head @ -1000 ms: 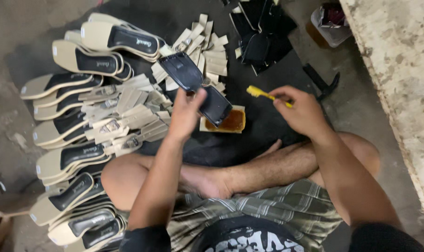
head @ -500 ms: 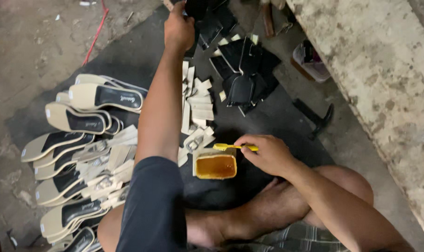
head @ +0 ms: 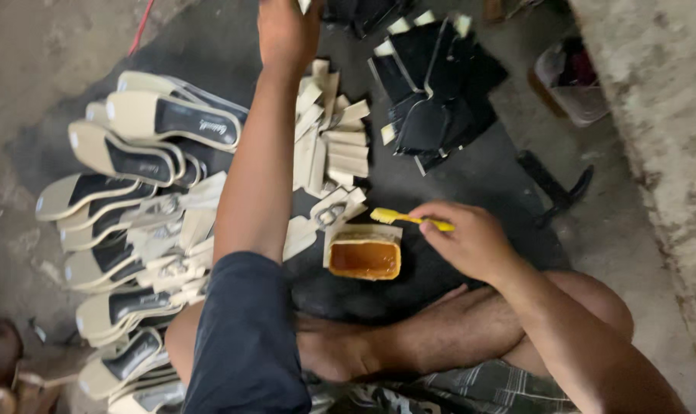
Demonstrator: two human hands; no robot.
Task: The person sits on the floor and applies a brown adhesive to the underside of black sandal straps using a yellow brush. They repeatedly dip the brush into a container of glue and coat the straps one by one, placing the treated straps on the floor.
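Reaching toward the pile of black cut pieces [head: 432, 92], probably light and floppy and best pinched at an edge, the left hand [head: 287, 31] is showing no clear grip, while the right hand [head: 471, 241] is pinching a yellow brush [head: 405, 219] over the glue tin [head: 365, 257].

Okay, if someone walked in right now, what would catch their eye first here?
Probably the fanned rows of cream and black shoe soles on the dark floor at left. Next, the small tray of amber glue at centre, with the right hand holding a yellow brush just above it. The left hand stretches toward black pieces at top.
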